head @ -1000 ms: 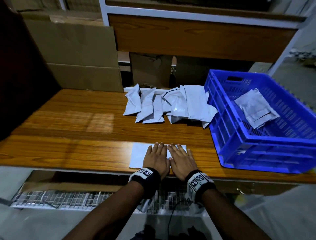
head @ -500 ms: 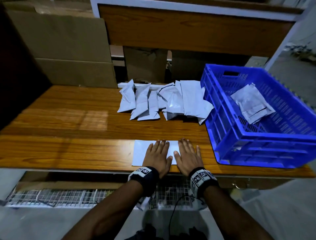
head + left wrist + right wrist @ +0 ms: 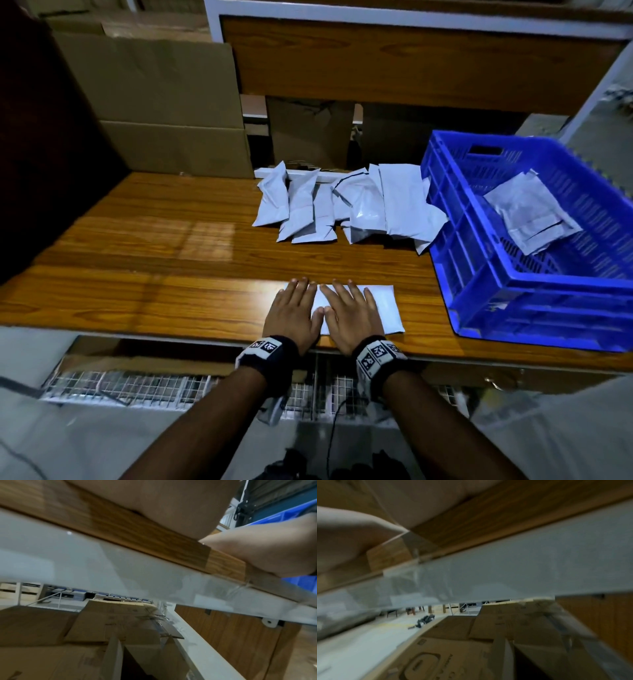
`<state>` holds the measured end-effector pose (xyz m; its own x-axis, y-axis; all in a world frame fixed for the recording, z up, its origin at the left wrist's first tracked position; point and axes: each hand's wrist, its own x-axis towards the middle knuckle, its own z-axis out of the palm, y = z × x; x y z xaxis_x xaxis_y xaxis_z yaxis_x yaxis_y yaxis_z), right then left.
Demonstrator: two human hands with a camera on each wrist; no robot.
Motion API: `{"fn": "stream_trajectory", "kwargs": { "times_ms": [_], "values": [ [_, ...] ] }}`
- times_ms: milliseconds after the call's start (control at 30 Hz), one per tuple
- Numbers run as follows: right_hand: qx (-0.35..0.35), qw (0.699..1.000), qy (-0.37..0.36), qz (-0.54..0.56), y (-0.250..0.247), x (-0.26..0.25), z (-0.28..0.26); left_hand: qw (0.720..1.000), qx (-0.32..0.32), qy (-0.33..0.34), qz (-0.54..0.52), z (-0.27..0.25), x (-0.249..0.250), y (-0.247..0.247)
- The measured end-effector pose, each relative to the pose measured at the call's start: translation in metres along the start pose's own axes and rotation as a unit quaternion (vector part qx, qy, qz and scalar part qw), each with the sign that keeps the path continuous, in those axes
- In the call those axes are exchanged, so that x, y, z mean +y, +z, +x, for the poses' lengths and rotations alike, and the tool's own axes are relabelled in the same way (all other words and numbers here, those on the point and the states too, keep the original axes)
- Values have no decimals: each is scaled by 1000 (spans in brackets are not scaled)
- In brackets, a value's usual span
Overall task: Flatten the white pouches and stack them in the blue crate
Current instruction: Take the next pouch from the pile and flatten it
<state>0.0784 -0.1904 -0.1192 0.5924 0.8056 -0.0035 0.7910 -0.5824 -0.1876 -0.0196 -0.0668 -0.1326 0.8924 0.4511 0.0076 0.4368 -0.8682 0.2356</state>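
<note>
A white pouch (image 3: 380,310) is pinned flat at the tabletop's (image 3: 154,274) near edge, low centre. Thin, limp and slippery it looks, best lifted by an edge. Left hand (image 3: 294,313) and right hand (image 3: 349,315) are spread, gripping nothing. The blue crate (image 3: 513,291) waits at right.

I see wooden table (image 3: 144,274), glossy grain, pale reflection patch left of centre. Flat white pouch (image 3: 387,308) lying at near edge, right end showing. Both hands resting directly on it: left hand (image 3: 291,317) and right hand (image 3: 352,318), palms down, fingers straight, thumbs nearly touching. Pile of white pouches (image 3: 346,205) along back edge, overlapping, puffy, rightmost touching blue crate (image 3: 479,284). Crate sits on right end of table. Wrist views blurred, only table's underside edge showing.
</note>
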Motion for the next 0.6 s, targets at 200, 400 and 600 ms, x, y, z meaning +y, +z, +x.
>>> {"fn": "stream_trajectory", "kwargs": {
  "times_ms": [200, 400, 600],
  "values": [
    [-40, 999, 2, 21, -7, 20, -1, 998, -51, -4, 36, 1, -15, -11],
    [-48, 997, 59, -21, -13, 75, -19, 997, -53, 3, 53, -5, -26, -12],
    [-33, 996, 70, -55, -15, 72, -22, 998, -44, 2, 40, -4, -27, -9]
  ]
}}
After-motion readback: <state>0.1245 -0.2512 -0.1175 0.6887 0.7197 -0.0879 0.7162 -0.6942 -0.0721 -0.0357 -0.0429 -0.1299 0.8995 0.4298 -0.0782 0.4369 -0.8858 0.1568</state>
